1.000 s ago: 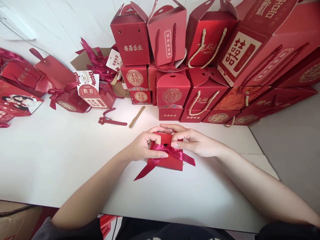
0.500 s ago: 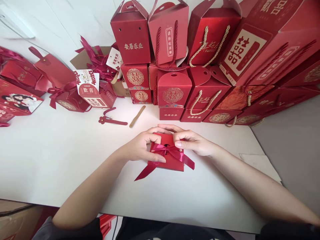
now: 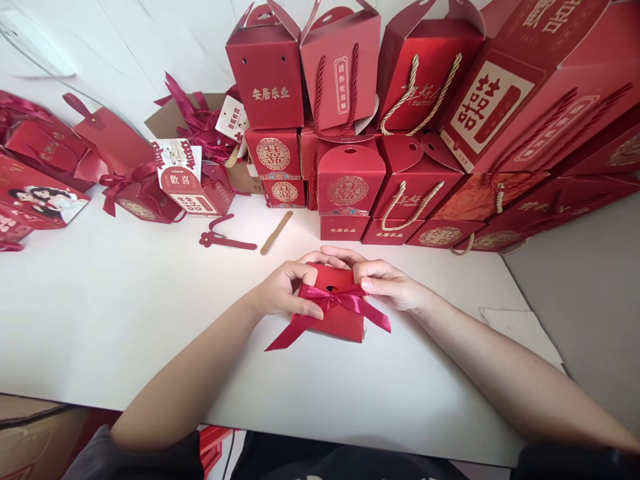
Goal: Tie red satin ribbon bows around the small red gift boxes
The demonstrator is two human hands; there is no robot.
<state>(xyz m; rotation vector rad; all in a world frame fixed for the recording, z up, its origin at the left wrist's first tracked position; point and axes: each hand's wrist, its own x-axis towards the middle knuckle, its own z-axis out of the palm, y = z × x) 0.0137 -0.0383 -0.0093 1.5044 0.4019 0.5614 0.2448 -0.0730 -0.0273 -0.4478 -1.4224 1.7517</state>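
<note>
A small red box (image 3: 345, 325) lies on the white table (image 3: 400, 393) in front of me, a dark hole in its top. Across it runs a shiny crimson ribbon (image 3: 367, 308) tied in a bow, its two tails hanging out to the left and right. My left hand (image 3: 295, 288) grips the box's left side and the ribbon there, thumb on top. At the upper right, my right hand (image 3: 383, 281) pinches the ribbon's right loop between thumb and bent forefinger. The other fingers of both hands reach behind the box, partly hidden.
Stacked red gift boxes (image 3: 350, 177) line the back and right. More beribboned boxes (image 3: 145, 193) stand at the left. A flower-ended red strap (image 3: 230, 241) and a tan strip (image 3: 276, 233) lie beyond my left hand. Papers (image 3: 520, 330) lie at the right edge.
Both hands have shifted slightly, the right one a little to the right. The ribbon's knot sits lower relative to the hole, and the left tail has swung up a little.
</note>
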